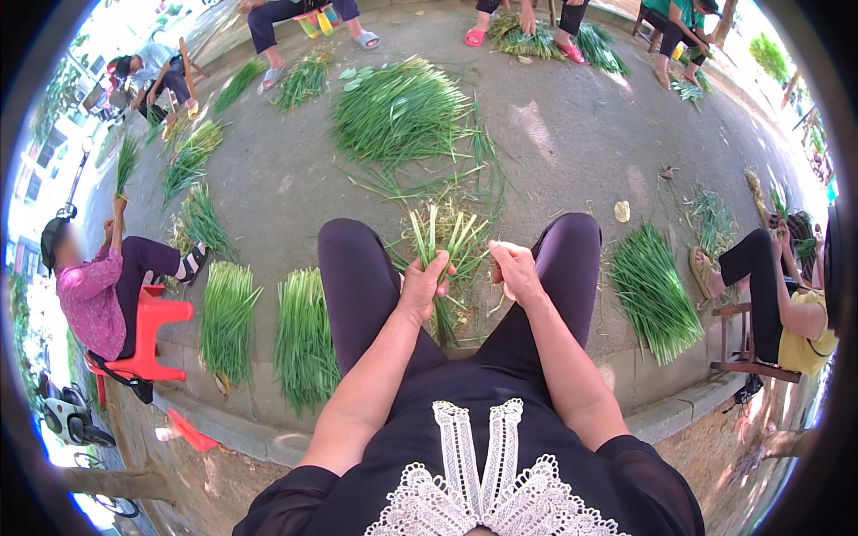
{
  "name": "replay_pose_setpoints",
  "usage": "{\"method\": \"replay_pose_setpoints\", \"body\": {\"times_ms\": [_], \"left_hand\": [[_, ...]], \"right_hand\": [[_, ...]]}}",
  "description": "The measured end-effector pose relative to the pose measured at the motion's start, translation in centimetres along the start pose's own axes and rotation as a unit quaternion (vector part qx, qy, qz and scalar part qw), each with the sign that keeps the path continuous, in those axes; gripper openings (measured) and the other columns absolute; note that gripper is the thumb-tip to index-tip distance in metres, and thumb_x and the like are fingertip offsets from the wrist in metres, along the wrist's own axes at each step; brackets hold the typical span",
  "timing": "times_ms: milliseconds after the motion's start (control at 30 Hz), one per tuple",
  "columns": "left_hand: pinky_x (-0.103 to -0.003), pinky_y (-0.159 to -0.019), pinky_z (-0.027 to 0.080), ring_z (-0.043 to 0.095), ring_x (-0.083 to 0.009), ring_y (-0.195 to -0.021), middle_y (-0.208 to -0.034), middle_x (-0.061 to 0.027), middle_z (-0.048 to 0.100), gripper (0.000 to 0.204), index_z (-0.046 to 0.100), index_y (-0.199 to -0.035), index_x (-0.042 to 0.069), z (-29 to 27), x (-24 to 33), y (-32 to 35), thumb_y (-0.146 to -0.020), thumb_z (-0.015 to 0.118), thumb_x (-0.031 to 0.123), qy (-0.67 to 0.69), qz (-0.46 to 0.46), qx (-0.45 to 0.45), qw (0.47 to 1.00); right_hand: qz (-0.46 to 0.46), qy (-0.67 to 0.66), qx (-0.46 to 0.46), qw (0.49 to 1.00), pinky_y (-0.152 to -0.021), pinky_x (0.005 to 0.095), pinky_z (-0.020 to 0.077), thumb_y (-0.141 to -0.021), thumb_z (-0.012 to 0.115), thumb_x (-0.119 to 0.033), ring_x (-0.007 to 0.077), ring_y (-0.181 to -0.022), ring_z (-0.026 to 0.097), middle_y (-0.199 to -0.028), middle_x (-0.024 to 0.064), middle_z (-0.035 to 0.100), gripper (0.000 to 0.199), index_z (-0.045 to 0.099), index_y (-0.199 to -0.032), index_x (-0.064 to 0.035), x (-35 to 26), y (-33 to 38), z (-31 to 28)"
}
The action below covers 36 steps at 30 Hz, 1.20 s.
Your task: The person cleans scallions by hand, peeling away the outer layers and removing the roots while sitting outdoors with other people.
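My left hand (422, 290) is wrapped round a small bunch of garlic chives (435, 234), held upright between my knees with the pale stem ends up. Its green leaves hang below my fist. To the right of the bunch and apart from it, my right hand (518, 271) is closed in a pinch. Whatever is between those fingers, if anything, is too small to make out. Loose trimmings and yellowish scraps (465, 192) lie on the ground just beyond my hands.
A large heap of chives (398, 112) lies ahead. Neat piles flank me: two on the left (304, 335) (228, 317), one on the right (654, 295). A person on a red stool (161, 330) sits left, another person (795, 322) right; several more sit farther off. A curb (666, 411) runs behind.
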State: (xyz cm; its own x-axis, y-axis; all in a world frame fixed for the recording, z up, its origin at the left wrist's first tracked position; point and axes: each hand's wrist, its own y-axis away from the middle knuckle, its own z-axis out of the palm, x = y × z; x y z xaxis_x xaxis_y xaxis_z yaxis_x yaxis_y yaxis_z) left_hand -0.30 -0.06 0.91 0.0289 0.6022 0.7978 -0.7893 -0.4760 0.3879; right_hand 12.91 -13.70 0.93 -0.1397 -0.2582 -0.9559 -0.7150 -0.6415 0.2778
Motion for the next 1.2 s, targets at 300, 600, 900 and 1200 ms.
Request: {"method": "replay_pose_setpoints", "body": {"times_ms": [300,600,900,1200], "left_hand": [[-0.02,-0.041,0.033,0.041,-0.0051,-0.043,-0.069,-0.0017,0.057,0.013,0.057,-0.089,0.01,0.4,0.1,0.4,-0.085,0.058,0.022,-0.051,-0.027,-0.041,0.997],[-0.019,-0.04,0.032,0.04,-0.0048,-0.043,-0.069,-0.0015,0.057,0.013,0.057,-0.091,0.011,0.6,0.2,0.4,-0.083,0.06,0.021,-0.054,-0.05,-0.043,0.996],[-0.019,-0.039,0.032,0.041,-0.0049,-0.042,-0.069,-0.0015,0.056,0.012,0.057,-0.089,0.01,0.4,0.3,0.2,-0.084,0.058,0.02,-0.008,-0.042,-0.02,0.999],[-0.02,-0.04,0.033,0.042,-0.0061,-0.042,-0.068,-0.0017,0.057,0.009,0.057,-0.087,0.012,0.3,0.3,0.3,-0.084,0.058,0.02,-0.015,-0.043,-0.037,0.998]], "right_hand": [[0.089,-0.244,0.063,0.964,-0.048,0.0239,0.0406,-0.085,0.055,-0.025,0.0075,-0.053,0.047,-0.061,-0.002,0.05,0.023,0.055,-0.072,-0.0054,-2.4,0.8,0.9],[0.04,-0.258,0.106,0.96,-0.044,0.0232,0.0378,-0.082,0.056,-0.018,0.0082,-0.049,0.047,-0.059,-0.0012,0.049,0.017,0.055,-0.07,-0.0065,-0.4,-0.2,-0.3],[0.027,-0.135,0.08,0.987,-0.049,0.022,0.0431,-0.077,0.059,-0.01,0.0072,-0.051,0.047,-0.068,0.0003,0.056,0.021,0.061,-0.095,0.0004,1.1,-0.4,0.1],[0.08,-0.243,0.075,0.964,-0.049,0.0217,0.0417,-0.078,0.061,-0.012,0.0089,-0.053,0.049,-0.067,-0.0007,0.052,0.02,0.059,-0.096,-0.0027,-0.5,-0.1,-0.5]]}}
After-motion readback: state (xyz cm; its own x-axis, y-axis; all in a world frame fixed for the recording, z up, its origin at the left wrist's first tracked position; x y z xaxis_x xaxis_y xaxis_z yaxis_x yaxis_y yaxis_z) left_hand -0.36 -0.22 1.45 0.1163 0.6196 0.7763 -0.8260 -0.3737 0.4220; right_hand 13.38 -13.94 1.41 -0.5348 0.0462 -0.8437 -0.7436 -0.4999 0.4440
